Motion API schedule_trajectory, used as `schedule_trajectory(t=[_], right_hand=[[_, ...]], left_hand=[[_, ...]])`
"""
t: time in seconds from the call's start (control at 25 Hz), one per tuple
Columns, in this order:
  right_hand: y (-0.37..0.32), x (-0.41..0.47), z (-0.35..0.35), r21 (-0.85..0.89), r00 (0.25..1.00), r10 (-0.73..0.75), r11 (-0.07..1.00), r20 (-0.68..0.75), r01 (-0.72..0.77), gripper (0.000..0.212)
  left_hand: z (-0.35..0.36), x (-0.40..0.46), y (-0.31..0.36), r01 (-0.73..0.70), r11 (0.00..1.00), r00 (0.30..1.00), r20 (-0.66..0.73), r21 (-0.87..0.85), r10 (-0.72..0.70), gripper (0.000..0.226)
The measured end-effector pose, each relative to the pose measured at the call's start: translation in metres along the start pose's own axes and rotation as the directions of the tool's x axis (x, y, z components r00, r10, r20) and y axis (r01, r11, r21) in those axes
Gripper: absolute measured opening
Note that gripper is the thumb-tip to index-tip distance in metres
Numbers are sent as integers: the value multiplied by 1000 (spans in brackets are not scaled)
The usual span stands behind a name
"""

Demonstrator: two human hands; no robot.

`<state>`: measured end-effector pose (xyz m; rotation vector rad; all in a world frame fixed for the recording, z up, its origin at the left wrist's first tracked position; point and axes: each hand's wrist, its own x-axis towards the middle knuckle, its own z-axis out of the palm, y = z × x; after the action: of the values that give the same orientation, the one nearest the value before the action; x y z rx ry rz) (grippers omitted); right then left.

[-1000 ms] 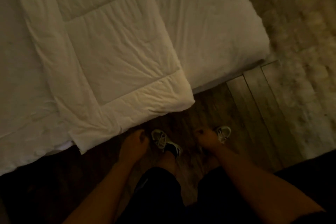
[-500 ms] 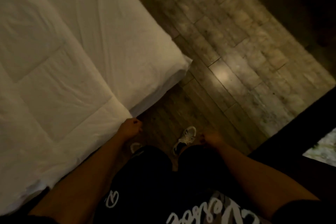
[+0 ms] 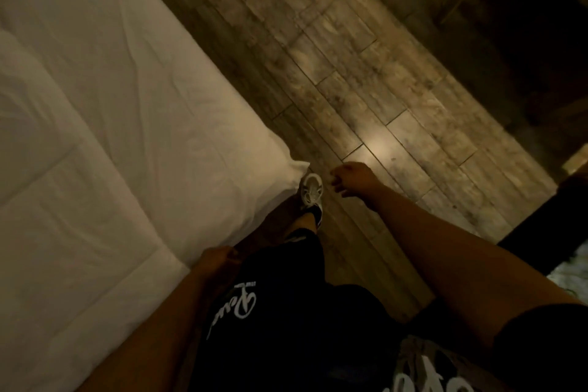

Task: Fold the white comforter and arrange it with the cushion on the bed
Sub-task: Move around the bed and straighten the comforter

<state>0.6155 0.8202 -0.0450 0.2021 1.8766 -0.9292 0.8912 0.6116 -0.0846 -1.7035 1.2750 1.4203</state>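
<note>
The white comforter [image 3: 73, 232] lies folded on the left part of the bed [image 3: 165, 111], its stitched corner reaching the bed's near edge. My left hand [image 3: 218, 259] hangs by my thigh, just off that corner, fingers curled and holding nothing. My right hand [image 3: 351, 178] swings over the floor beyond the bed's corner, fingers loosely apart and empty. No cushion is in view.
Wood-plank floor [image 3: 366, 83] runs along the bed's right side. My foot in a white shoe [image 3: 311, 189] stands at the bed's corner. Dark furniture [image 3: 525, 25] fills the far right, and a dark edge [image 3: 541, 216] crosses the lower right.
The view has swung right along the bed; the bed's corner now sits mid-frame. My right hand has risen forward and opened. My left hand stays near the comforter's corner.
</note>
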Motion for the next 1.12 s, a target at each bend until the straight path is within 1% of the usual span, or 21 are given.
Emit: schedule_trajectory(t=[0.04,0.08,0.12,0.2,0.28,0.36,0.4,0.48,0.52,0.6,0.68,0.76,0.8,0.88,0.96,1.04,1.12], right_hand=[[-26,10,-13,34,999,-29,999,-36,30,21],[-46,20,-26,65,998,-22,998,-51,26,23],[-53,30,-38,85,998,-3,996,-63,8,24],[-46,39,-64,-5,994,56,998,-95,-57,27],[-39,58,-99,-185,980,120,971,-157,-149,27],[-36,75,-142,-250,954,237,927,-186,-279,28],[-35,84,-163,-268,935,315,898,-166,-350,30],[-43,104,-202,-261,890,438,851,-123,-455,32],[-49,115,-218,-237,878,466,846,-106,-477,32],[-74,144,-241,-188,857,500,837,-121,-514,26],[-109,179,-254,-169,855,504,838,-125,-519,27],[-158,217,-262,-183,888,442,870,-125,-458,27],[-190,236,-266,-200,904,414,881,-108,-428,26],[-255,266,-266,-168,930,363,914,-62,-368,23],[-327,299,-263,-174,955,297,939,-19,-296,25],[-402,324,-253,-209,973,226,955,52,-211,22],[-475,352,-234,-269,978,161,956,132,-121,18]], left_hand=[[5,4,19,27,1000,999,23,-4,-27,12],[11,11,50,29,998,999,37,-51,-27,15],[16,13,90,37,997,998,45,-64,-35,20],[29,13,164,7,998,994,110,-67,1,23],[39,13,246,-54,994,986,155,-95,68,21],[47,8,329,-136,984,975,161,-114,154,22],[50,5,369,-188,972,963,167,-138,210,22],[52,-3,444,-274,936,931,182,-221,316,22],[49,-5,475,-302,915,917,183,-267,356,21],[41,-6,536,-338,877,901,151,-342,406,19],[30,-3,583,-370,850,901,79,-376,427,19],[19,5,608,-372,855,917,-3,-360,398,20],[16,11,615,-353,868,931,-43,-349,361,20],[12,24,614,-261,899,965,-77,-352,250,21],[10,33,608,-121,910,993,-58,-397,107,22],[8,38,597,-20,895,998,-56,-446,-5,23],[0,39,591,47,869,993,-73,-492,-95,28]])
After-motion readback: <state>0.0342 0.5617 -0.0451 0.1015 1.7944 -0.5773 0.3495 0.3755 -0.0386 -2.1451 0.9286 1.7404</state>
